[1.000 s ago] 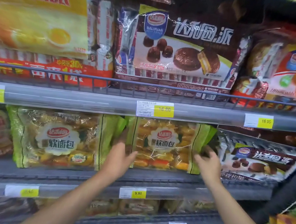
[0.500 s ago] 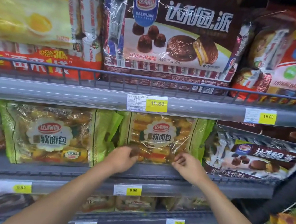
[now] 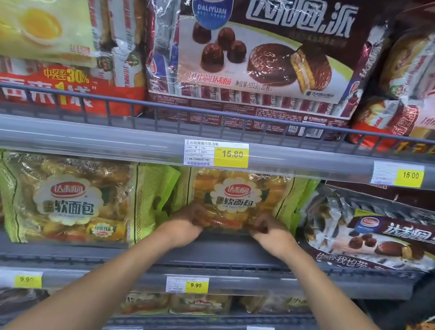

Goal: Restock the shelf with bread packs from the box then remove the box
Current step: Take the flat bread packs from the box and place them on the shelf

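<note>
Bread pack is pinched along its lower edge by left hand and right hand, upright on the shelf at 12 o'clock. If released tilted, it may be tipped forward off the front.

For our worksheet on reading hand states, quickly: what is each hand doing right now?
Left hand: fingers grip the bread pack at its lower edge.
Right hand: fingers grip the same pack's lower edge.

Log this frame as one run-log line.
phase: restock | bread pack: standing on shelf | left hand: grips pack's lower edge | right hand: same | box: not in view
</note>
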Motion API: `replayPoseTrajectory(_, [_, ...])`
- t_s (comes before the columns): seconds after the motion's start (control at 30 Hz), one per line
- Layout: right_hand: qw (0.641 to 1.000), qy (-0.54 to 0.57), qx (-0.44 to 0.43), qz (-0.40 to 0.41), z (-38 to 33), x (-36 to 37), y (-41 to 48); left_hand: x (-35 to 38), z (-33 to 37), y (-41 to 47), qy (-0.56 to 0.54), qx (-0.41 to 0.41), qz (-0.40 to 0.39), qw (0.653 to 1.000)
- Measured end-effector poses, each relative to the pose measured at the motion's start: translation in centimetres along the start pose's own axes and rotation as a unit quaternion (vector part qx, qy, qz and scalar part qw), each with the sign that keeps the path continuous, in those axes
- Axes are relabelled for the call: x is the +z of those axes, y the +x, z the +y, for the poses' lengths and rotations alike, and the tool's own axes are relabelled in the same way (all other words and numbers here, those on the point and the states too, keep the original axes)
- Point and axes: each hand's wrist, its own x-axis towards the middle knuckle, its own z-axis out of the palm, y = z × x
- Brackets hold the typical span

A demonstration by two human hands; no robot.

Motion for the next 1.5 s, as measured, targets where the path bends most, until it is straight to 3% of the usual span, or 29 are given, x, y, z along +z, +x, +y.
replayPoseTrajectory(0.43, [1.000,-0.024,0.011,-0.010,-0.4,-0.4,-1.4,-0.6,-0.5,-1.3,-0.009,0.024,-0.031,0.999])
replayPoseTrajectory(0.73, [0.997,-0.059,0.042,0.039,-2.5,-0.8,-6.3,-2.0,-0.2,-4.7,0.023,0.044,-0.056,0.997])
replayPoseTrajectory(0.87, [0.992,-0.081,0.020,0.097,-4.0,-0.3,-10.4,-2.3,-0.7,-7.4,0.096,0.126,-0.024,0.987])
replayPoseTrajectory(1.0, [0.983,-0.097,-0.014,0.158,-4.6,0.9,-15.6,-2.0,-2.1,-10.4,0.183,0.243,0.026,0.952])
replayPoseTrajectory(1.2, [0.974,-0.125,0.036,0.185,-3.1,5.4,-25.3,2.6,-5.2,-15.3,0.230,0.362,0.049,0.902])
replayPoseTrajectory(1.5, [0.964,-0.085,0.213,0.137,4.3,14.3,-41.2,14.5,-9.0,-23.7,0.256,0.402,-0.092,0.874])
